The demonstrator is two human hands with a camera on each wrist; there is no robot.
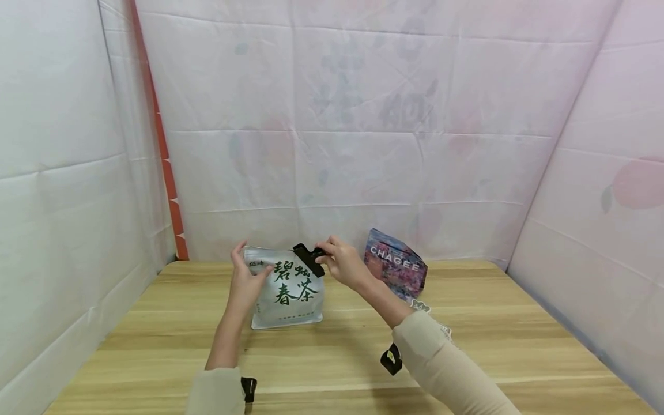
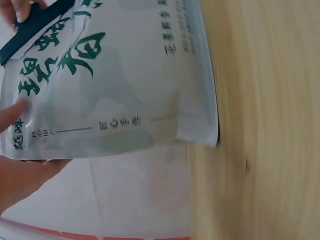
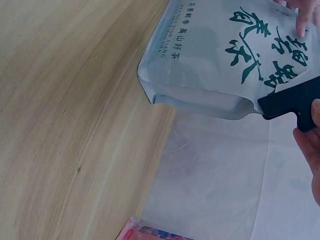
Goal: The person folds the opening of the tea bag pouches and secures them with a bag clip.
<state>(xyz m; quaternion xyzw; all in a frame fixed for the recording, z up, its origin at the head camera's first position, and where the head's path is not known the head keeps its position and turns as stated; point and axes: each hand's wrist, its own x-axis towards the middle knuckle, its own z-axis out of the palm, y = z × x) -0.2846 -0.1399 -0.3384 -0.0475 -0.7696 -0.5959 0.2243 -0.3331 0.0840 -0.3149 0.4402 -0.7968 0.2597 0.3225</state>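
Observation:
A silvery-white tea bag point(image 1: 277, 302) with green Chinese characters stands upright on the wooden table. My left hand point(image 1: 246, 287) grips its upper left edge, thumb on the printed front and the other fingers reaching behind. Between thumb and fingers my right hand point(image 1: 344, 262) pinches a wide black clip point(image 1: 309, 260) by its handle. The clip lies slantwise across the bag's top right corner. In the right wrist view, the clip point(image 3: 292, 100) has the bag's folded corner at its jaws. From the left wrist, the bag's front point(image 2: 125, 95) shows creases near the clip.
A colourful CHAGEE bag point(image 1: 396, 265) stands at the back right. Near the right sleeve lies another black clip point(image 1: 391, 359), and a black clip point(image 1: 249, 389) sits beside the left sleeve. Cartoon-like cutouts point(image 1: 421, 305) show partly behind the right forearm. Pale cloth walls point(image 1: 353, 173) enclose the table.

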